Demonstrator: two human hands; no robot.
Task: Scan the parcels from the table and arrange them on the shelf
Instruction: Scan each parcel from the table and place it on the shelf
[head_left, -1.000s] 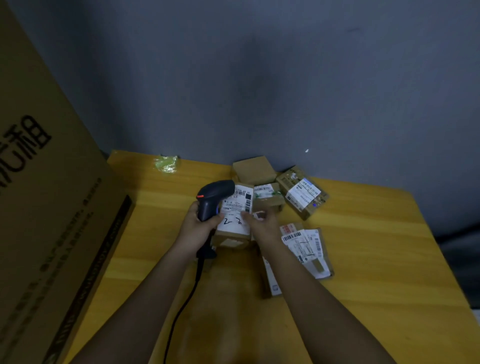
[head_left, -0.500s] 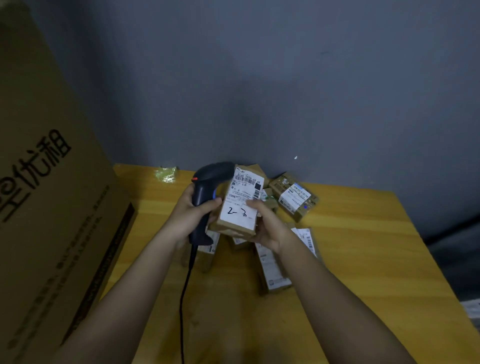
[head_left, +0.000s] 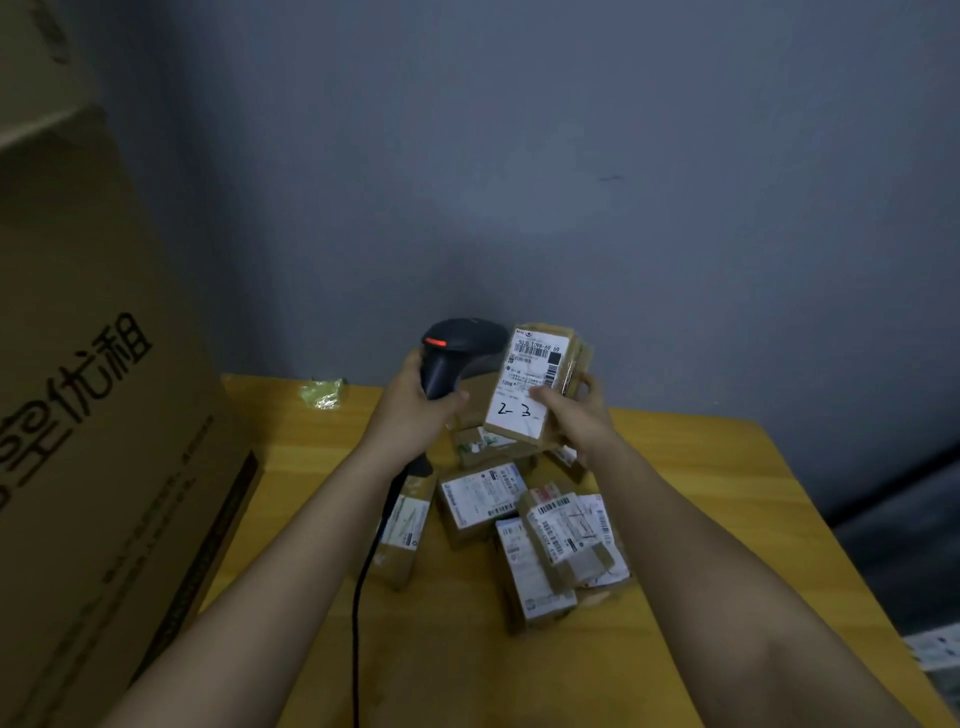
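Scanning time: left hand (head_left: 415, 410) has its fingers clamped round the scanner (head_left: 457, 348) grip, head aimed right at the parcel (head_left: 535, 384); right hand (head_left: 576, 415) has its fingers wrapped on that parcel, held up above the table (head_left: 701, 519), label facing us; more parcels (head_left: 519, 519) wait below; next, I'd say, catch the barcode, then find the shelf, not in view.

The scanner (head_left: 457, 353) was black with an orange-red strip on top. The held parcel (head_left: 535, 387) was brown cardboard, its white label printed with black barcodes and a handwritten "2-3". The table (head_left: 701, 467) was yellow wood, the wall (head_left: 519, 156) grey-blue, the big carton (head_left: 104, 415) brown with black characters.
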